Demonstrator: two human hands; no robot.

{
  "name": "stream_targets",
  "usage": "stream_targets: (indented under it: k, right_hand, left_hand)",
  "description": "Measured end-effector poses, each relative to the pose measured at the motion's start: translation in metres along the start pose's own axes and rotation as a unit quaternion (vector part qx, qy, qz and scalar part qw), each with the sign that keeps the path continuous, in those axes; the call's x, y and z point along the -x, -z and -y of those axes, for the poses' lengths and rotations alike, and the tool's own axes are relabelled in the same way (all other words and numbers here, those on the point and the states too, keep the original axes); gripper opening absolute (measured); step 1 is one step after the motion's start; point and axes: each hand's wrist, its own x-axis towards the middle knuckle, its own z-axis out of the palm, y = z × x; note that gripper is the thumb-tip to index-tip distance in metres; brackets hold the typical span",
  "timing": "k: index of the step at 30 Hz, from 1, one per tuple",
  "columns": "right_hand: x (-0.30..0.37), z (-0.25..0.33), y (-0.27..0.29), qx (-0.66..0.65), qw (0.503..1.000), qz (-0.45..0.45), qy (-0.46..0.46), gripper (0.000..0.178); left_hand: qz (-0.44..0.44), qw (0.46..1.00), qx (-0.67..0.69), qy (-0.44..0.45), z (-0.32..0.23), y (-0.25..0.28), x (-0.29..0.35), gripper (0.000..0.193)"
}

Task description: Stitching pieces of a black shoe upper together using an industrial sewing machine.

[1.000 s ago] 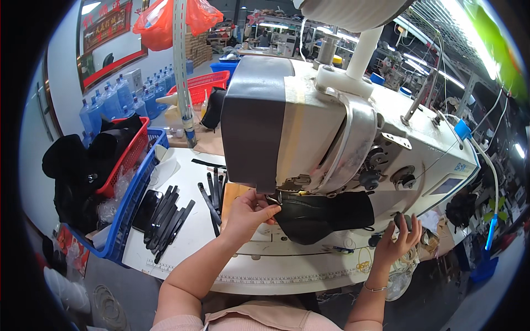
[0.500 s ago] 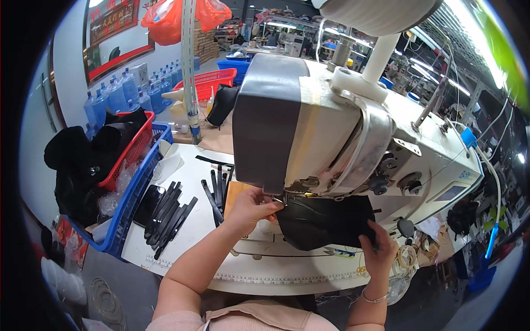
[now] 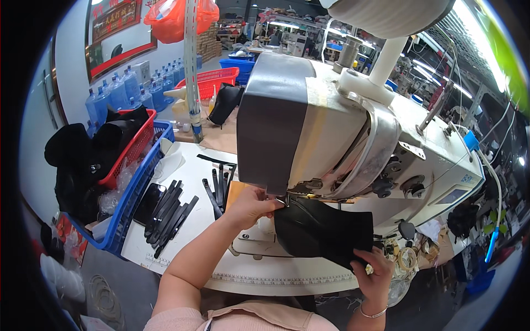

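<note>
We see the sewing machine (image 3: 353, 132) on the white surface (image 3: 182, 182); beneath its head lies the black piece (image 3: 323, 231); our left hand (image 3: 251, 205) pinches its near edge by the needle, our right hand (image 3: 375, 273) grips its lower right corner, fingers clamped; black strips (image 3: 168, 212) lie left.

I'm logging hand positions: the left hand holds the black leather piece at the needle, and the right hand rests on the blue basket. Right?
Not quite. The right hand grips the lower right edge of the black leather piece, not the blue basket. The head view shows it. The left hand does hold the piece at the needle.
</note>
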Motion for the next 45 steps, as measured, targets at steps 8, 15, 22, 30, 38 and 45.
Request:
stream_targets:
  k: [8,15,22,30,38,45]
  right_hand:
    - [0.002,0.017,0.007,-0.024,0.997,0.069,0.028,0.031]
    - [0.0,0.043,0.005,-0.066,0.959,0.231,0.149,0.034]
    - [0.03,-0.001,-0.003,0.08,0.997,-0.01,0.004,0.059]
    - [0.004,0.014,-0.036,-0.117,0.986,0.113,0.027,0.063]
    - [0.001,0.014,-0.034,-0.105,0.988,0.109,0.025,0.062]
    - [0.001,0.021,-0.033,-0.099,0.987,0.125,0.025,0.061]
  left_hand:
    - [-0.002,0.999,0.021,0.031,-0.003,0.002,-0.001,0.017]
    - [-0.034,0.996,-0.068,-0.047,0.0,-0.009,0.016,0.038]
    - [-0.008,1.0,0.018,-0.017,-0.002,-0.007,0.014,0.032]
    - [-0.029,0.999,0.034,-0.024,-0.005,-0.011,0.015,0.028]
    - [-0.019,0.998,0.029,-0.052,-0.002,-0.009,0.013,0.027]
    - [-0.046,0.997,0.036,-0.05,0.0,-0.009,0.012,0.027]
